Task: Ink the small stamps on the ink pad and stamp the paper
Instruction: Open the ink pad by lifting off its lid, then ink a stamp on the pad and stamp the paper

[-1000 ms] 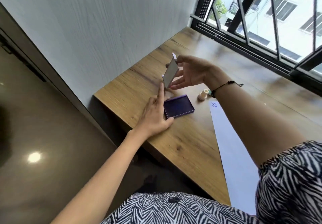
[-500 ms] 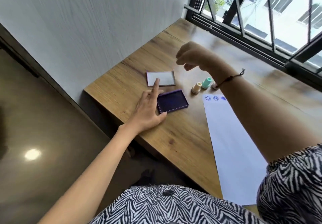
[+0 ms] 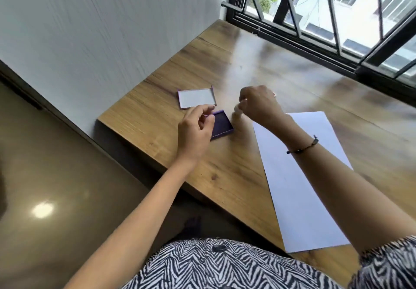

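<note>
The open purple ink pad (image 3: 222,124) lies on the wooden table (image 3: 225,176), and its lid (image 3: 197,98) rests inside-up just behind it. My left hand (image 3: 195,131) hovers over the pad's left side with curled fingers, thumb and forefinger pinched together, and hides part of the pad. My right hand (image 3: 258,105) is closed around the top of a small cream stamp (image 3: 237,111), which stands blurred just right of the pad. The white paper (image 3: 304,187) stretches from that hand toward me. Its far corner and any other stamp are hidden behind my right hand.
A grey wall runs along the table's left side, where the table edge drops to the floor. A barred window (image 3: 337,18) closes off the far side. My patterned clothing fills the bottom of the view.
The lid went from my right hand down onto the table behind the pad. My right hand then dropped onto the cream stamp. My left hand lifted off the table and curled its fingers.
</note>
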